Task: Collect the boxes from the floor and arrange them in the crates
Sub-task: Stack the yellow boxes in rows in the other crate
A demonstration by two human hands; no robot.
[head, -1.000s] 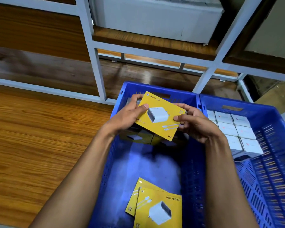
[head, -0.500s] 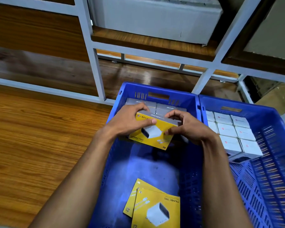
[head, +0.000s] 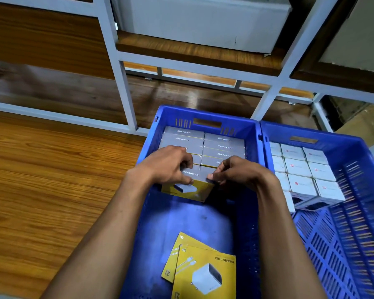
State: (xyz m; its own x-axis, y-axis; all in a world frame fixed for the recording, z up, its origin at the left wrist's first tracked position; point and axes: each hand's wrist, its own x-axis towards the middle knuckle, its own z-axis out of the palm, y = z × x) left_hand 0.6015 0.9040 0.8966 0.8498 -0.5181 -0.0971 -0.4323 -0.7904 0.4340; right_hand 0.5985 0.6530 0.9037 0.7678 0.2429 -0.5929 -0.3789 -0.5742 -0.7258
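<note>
A yellow charger box (head: 190, 189) with a grey top stands on edge inside the left blue crate (head: 205, 113), against rows of like boxes (head: 224, 145) packed at the crate's far end. My left hand (head: 166, 165) grips its left top edge, thumb in front. My right hand (head: 235, 171) pinches its right top corner. Two more yellow boxes (head: 205, 275) lie flat on the crate floor near me. The right blue crate (head: 354, 234) holds rows of white boxes (head: 298, 167).
A white metal shelf frame (head: 121, 83) with wooden boards stands just behind the crates, with a large white carton (head: 203, 20) on its shelf. Wooden floor (head: 52, 180) spreads to the left. A brown carton (head: 367, 124) sits at far right.
Both hands have lowered the yellow box from above the crate and turned it upright, down against the packed row at the far end.
</note>
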